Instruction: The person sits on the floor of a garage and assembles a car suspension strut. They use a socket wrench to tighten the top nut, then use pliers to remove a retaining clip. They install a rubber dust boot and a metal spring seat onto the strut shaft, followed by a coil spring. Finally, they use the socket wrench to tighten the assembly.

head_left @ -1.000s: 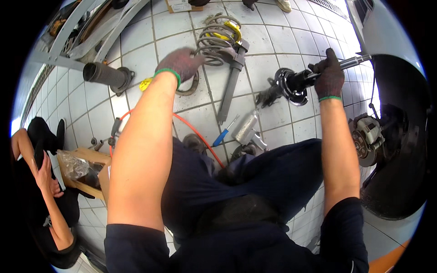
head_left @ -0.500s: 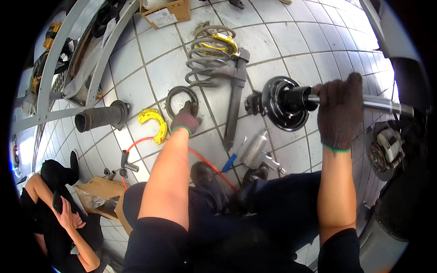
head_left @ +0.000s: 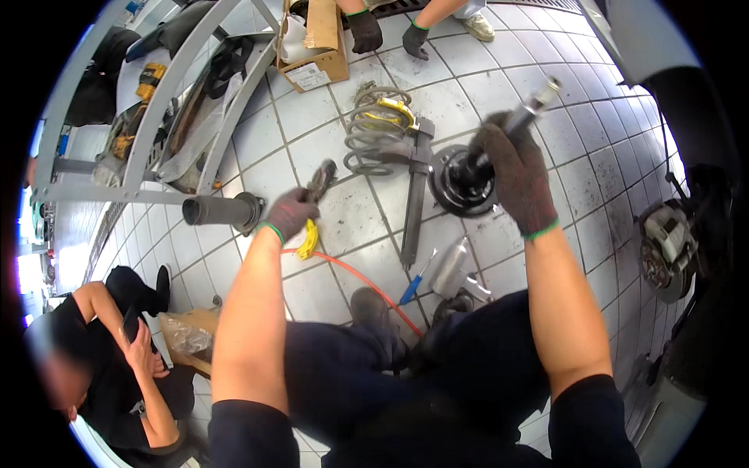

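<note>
My right hand [head_left: 518, 176], in a dark glove, is closed around a black strut [head_left: 449, 181], whose silver rod end points up and away. The strut is tilted, its round plate on the left. My left hand [head_left: 293, 214], gloved too, grips a dark ring [head_left: 322, 179], seen nearly edge-on and raised off the floor. Under that hand lies a yellow curved piece [head_left: 310, 240], partly hidden. Left of it is a ribbed dust boot [head_left: 222, 210]. Between my hands a coil spring [head_left: 374, 139] lies against a dark spring compressor bar [head_left: 416, 210], another yellow piece on its coils.
Near my shoes lie a blue-handled screwdriver [head_left: 411, 288], a silver air wrench [head_left: 451, 269] and a red hose [head_left: 359, 277]. A metal rack [head_left: 168, 97] and a cardboard box [head_left: 334, 66] stand far left. Another person's gloved hands [head_left: 365, 33] show beyond. A brake disc [head_left: 663, 253] hangs right.
My left hand has lifted the ring off the floor and carried it left, over the yellow piece. My right hand has swung the strut, so its rod end now points away instead of right.
</note>
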### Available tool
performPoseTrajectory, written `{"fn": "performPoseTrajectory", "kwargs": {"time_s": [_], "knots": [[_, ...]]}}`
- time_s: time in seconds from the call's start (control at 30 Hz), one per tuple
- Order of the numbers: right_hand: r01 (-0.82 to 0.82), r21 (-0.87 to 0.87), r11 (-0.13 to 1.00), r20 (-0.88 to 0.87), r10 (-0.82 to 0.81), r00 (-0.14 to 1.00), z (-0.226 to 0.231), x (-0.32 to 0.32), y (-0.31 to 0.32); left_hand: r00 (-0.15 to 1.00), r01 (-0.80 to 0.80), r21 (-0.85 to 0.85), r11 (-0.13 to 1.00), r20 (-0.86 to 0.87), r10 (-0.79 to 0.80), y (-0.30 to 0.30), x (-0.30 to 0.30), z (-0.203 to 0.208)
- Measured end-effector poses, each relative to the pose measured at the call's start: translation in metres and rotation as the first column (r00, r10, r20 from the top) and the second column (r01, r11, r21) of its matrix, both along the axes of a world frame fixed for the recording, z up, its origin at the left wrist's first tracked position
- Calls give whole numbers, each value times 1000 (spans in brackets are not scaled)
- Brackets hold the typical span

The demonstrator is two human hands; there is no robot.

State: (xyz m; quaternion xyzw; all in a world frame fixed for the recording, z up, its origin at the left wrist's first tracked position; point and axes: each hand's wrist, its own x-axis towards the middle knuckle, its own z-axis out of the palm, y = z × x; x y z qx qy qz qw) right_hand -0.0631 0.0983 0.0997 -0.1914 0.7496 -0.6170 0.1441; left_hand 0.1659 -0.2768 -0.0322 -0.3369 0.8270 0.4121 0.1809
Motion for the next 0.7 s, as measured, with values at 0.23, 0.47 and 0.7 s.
{"fn": "performPoseTrajectory", "kwargs": {"time_s": [0.23,0.47,0.7], "knots": [[-111,492,864,-94,180,979,43,30,-6,933,-160,-186,969,-349,88,28,26,152],[-54,601,797,-108,148,983,70,55,-2,970,58,-48,997,-234,-67,36,39,145],[71,579,812,-193,51,980,55,64,-1,897,-127,479,869,-318,307,67,40,177]]}}
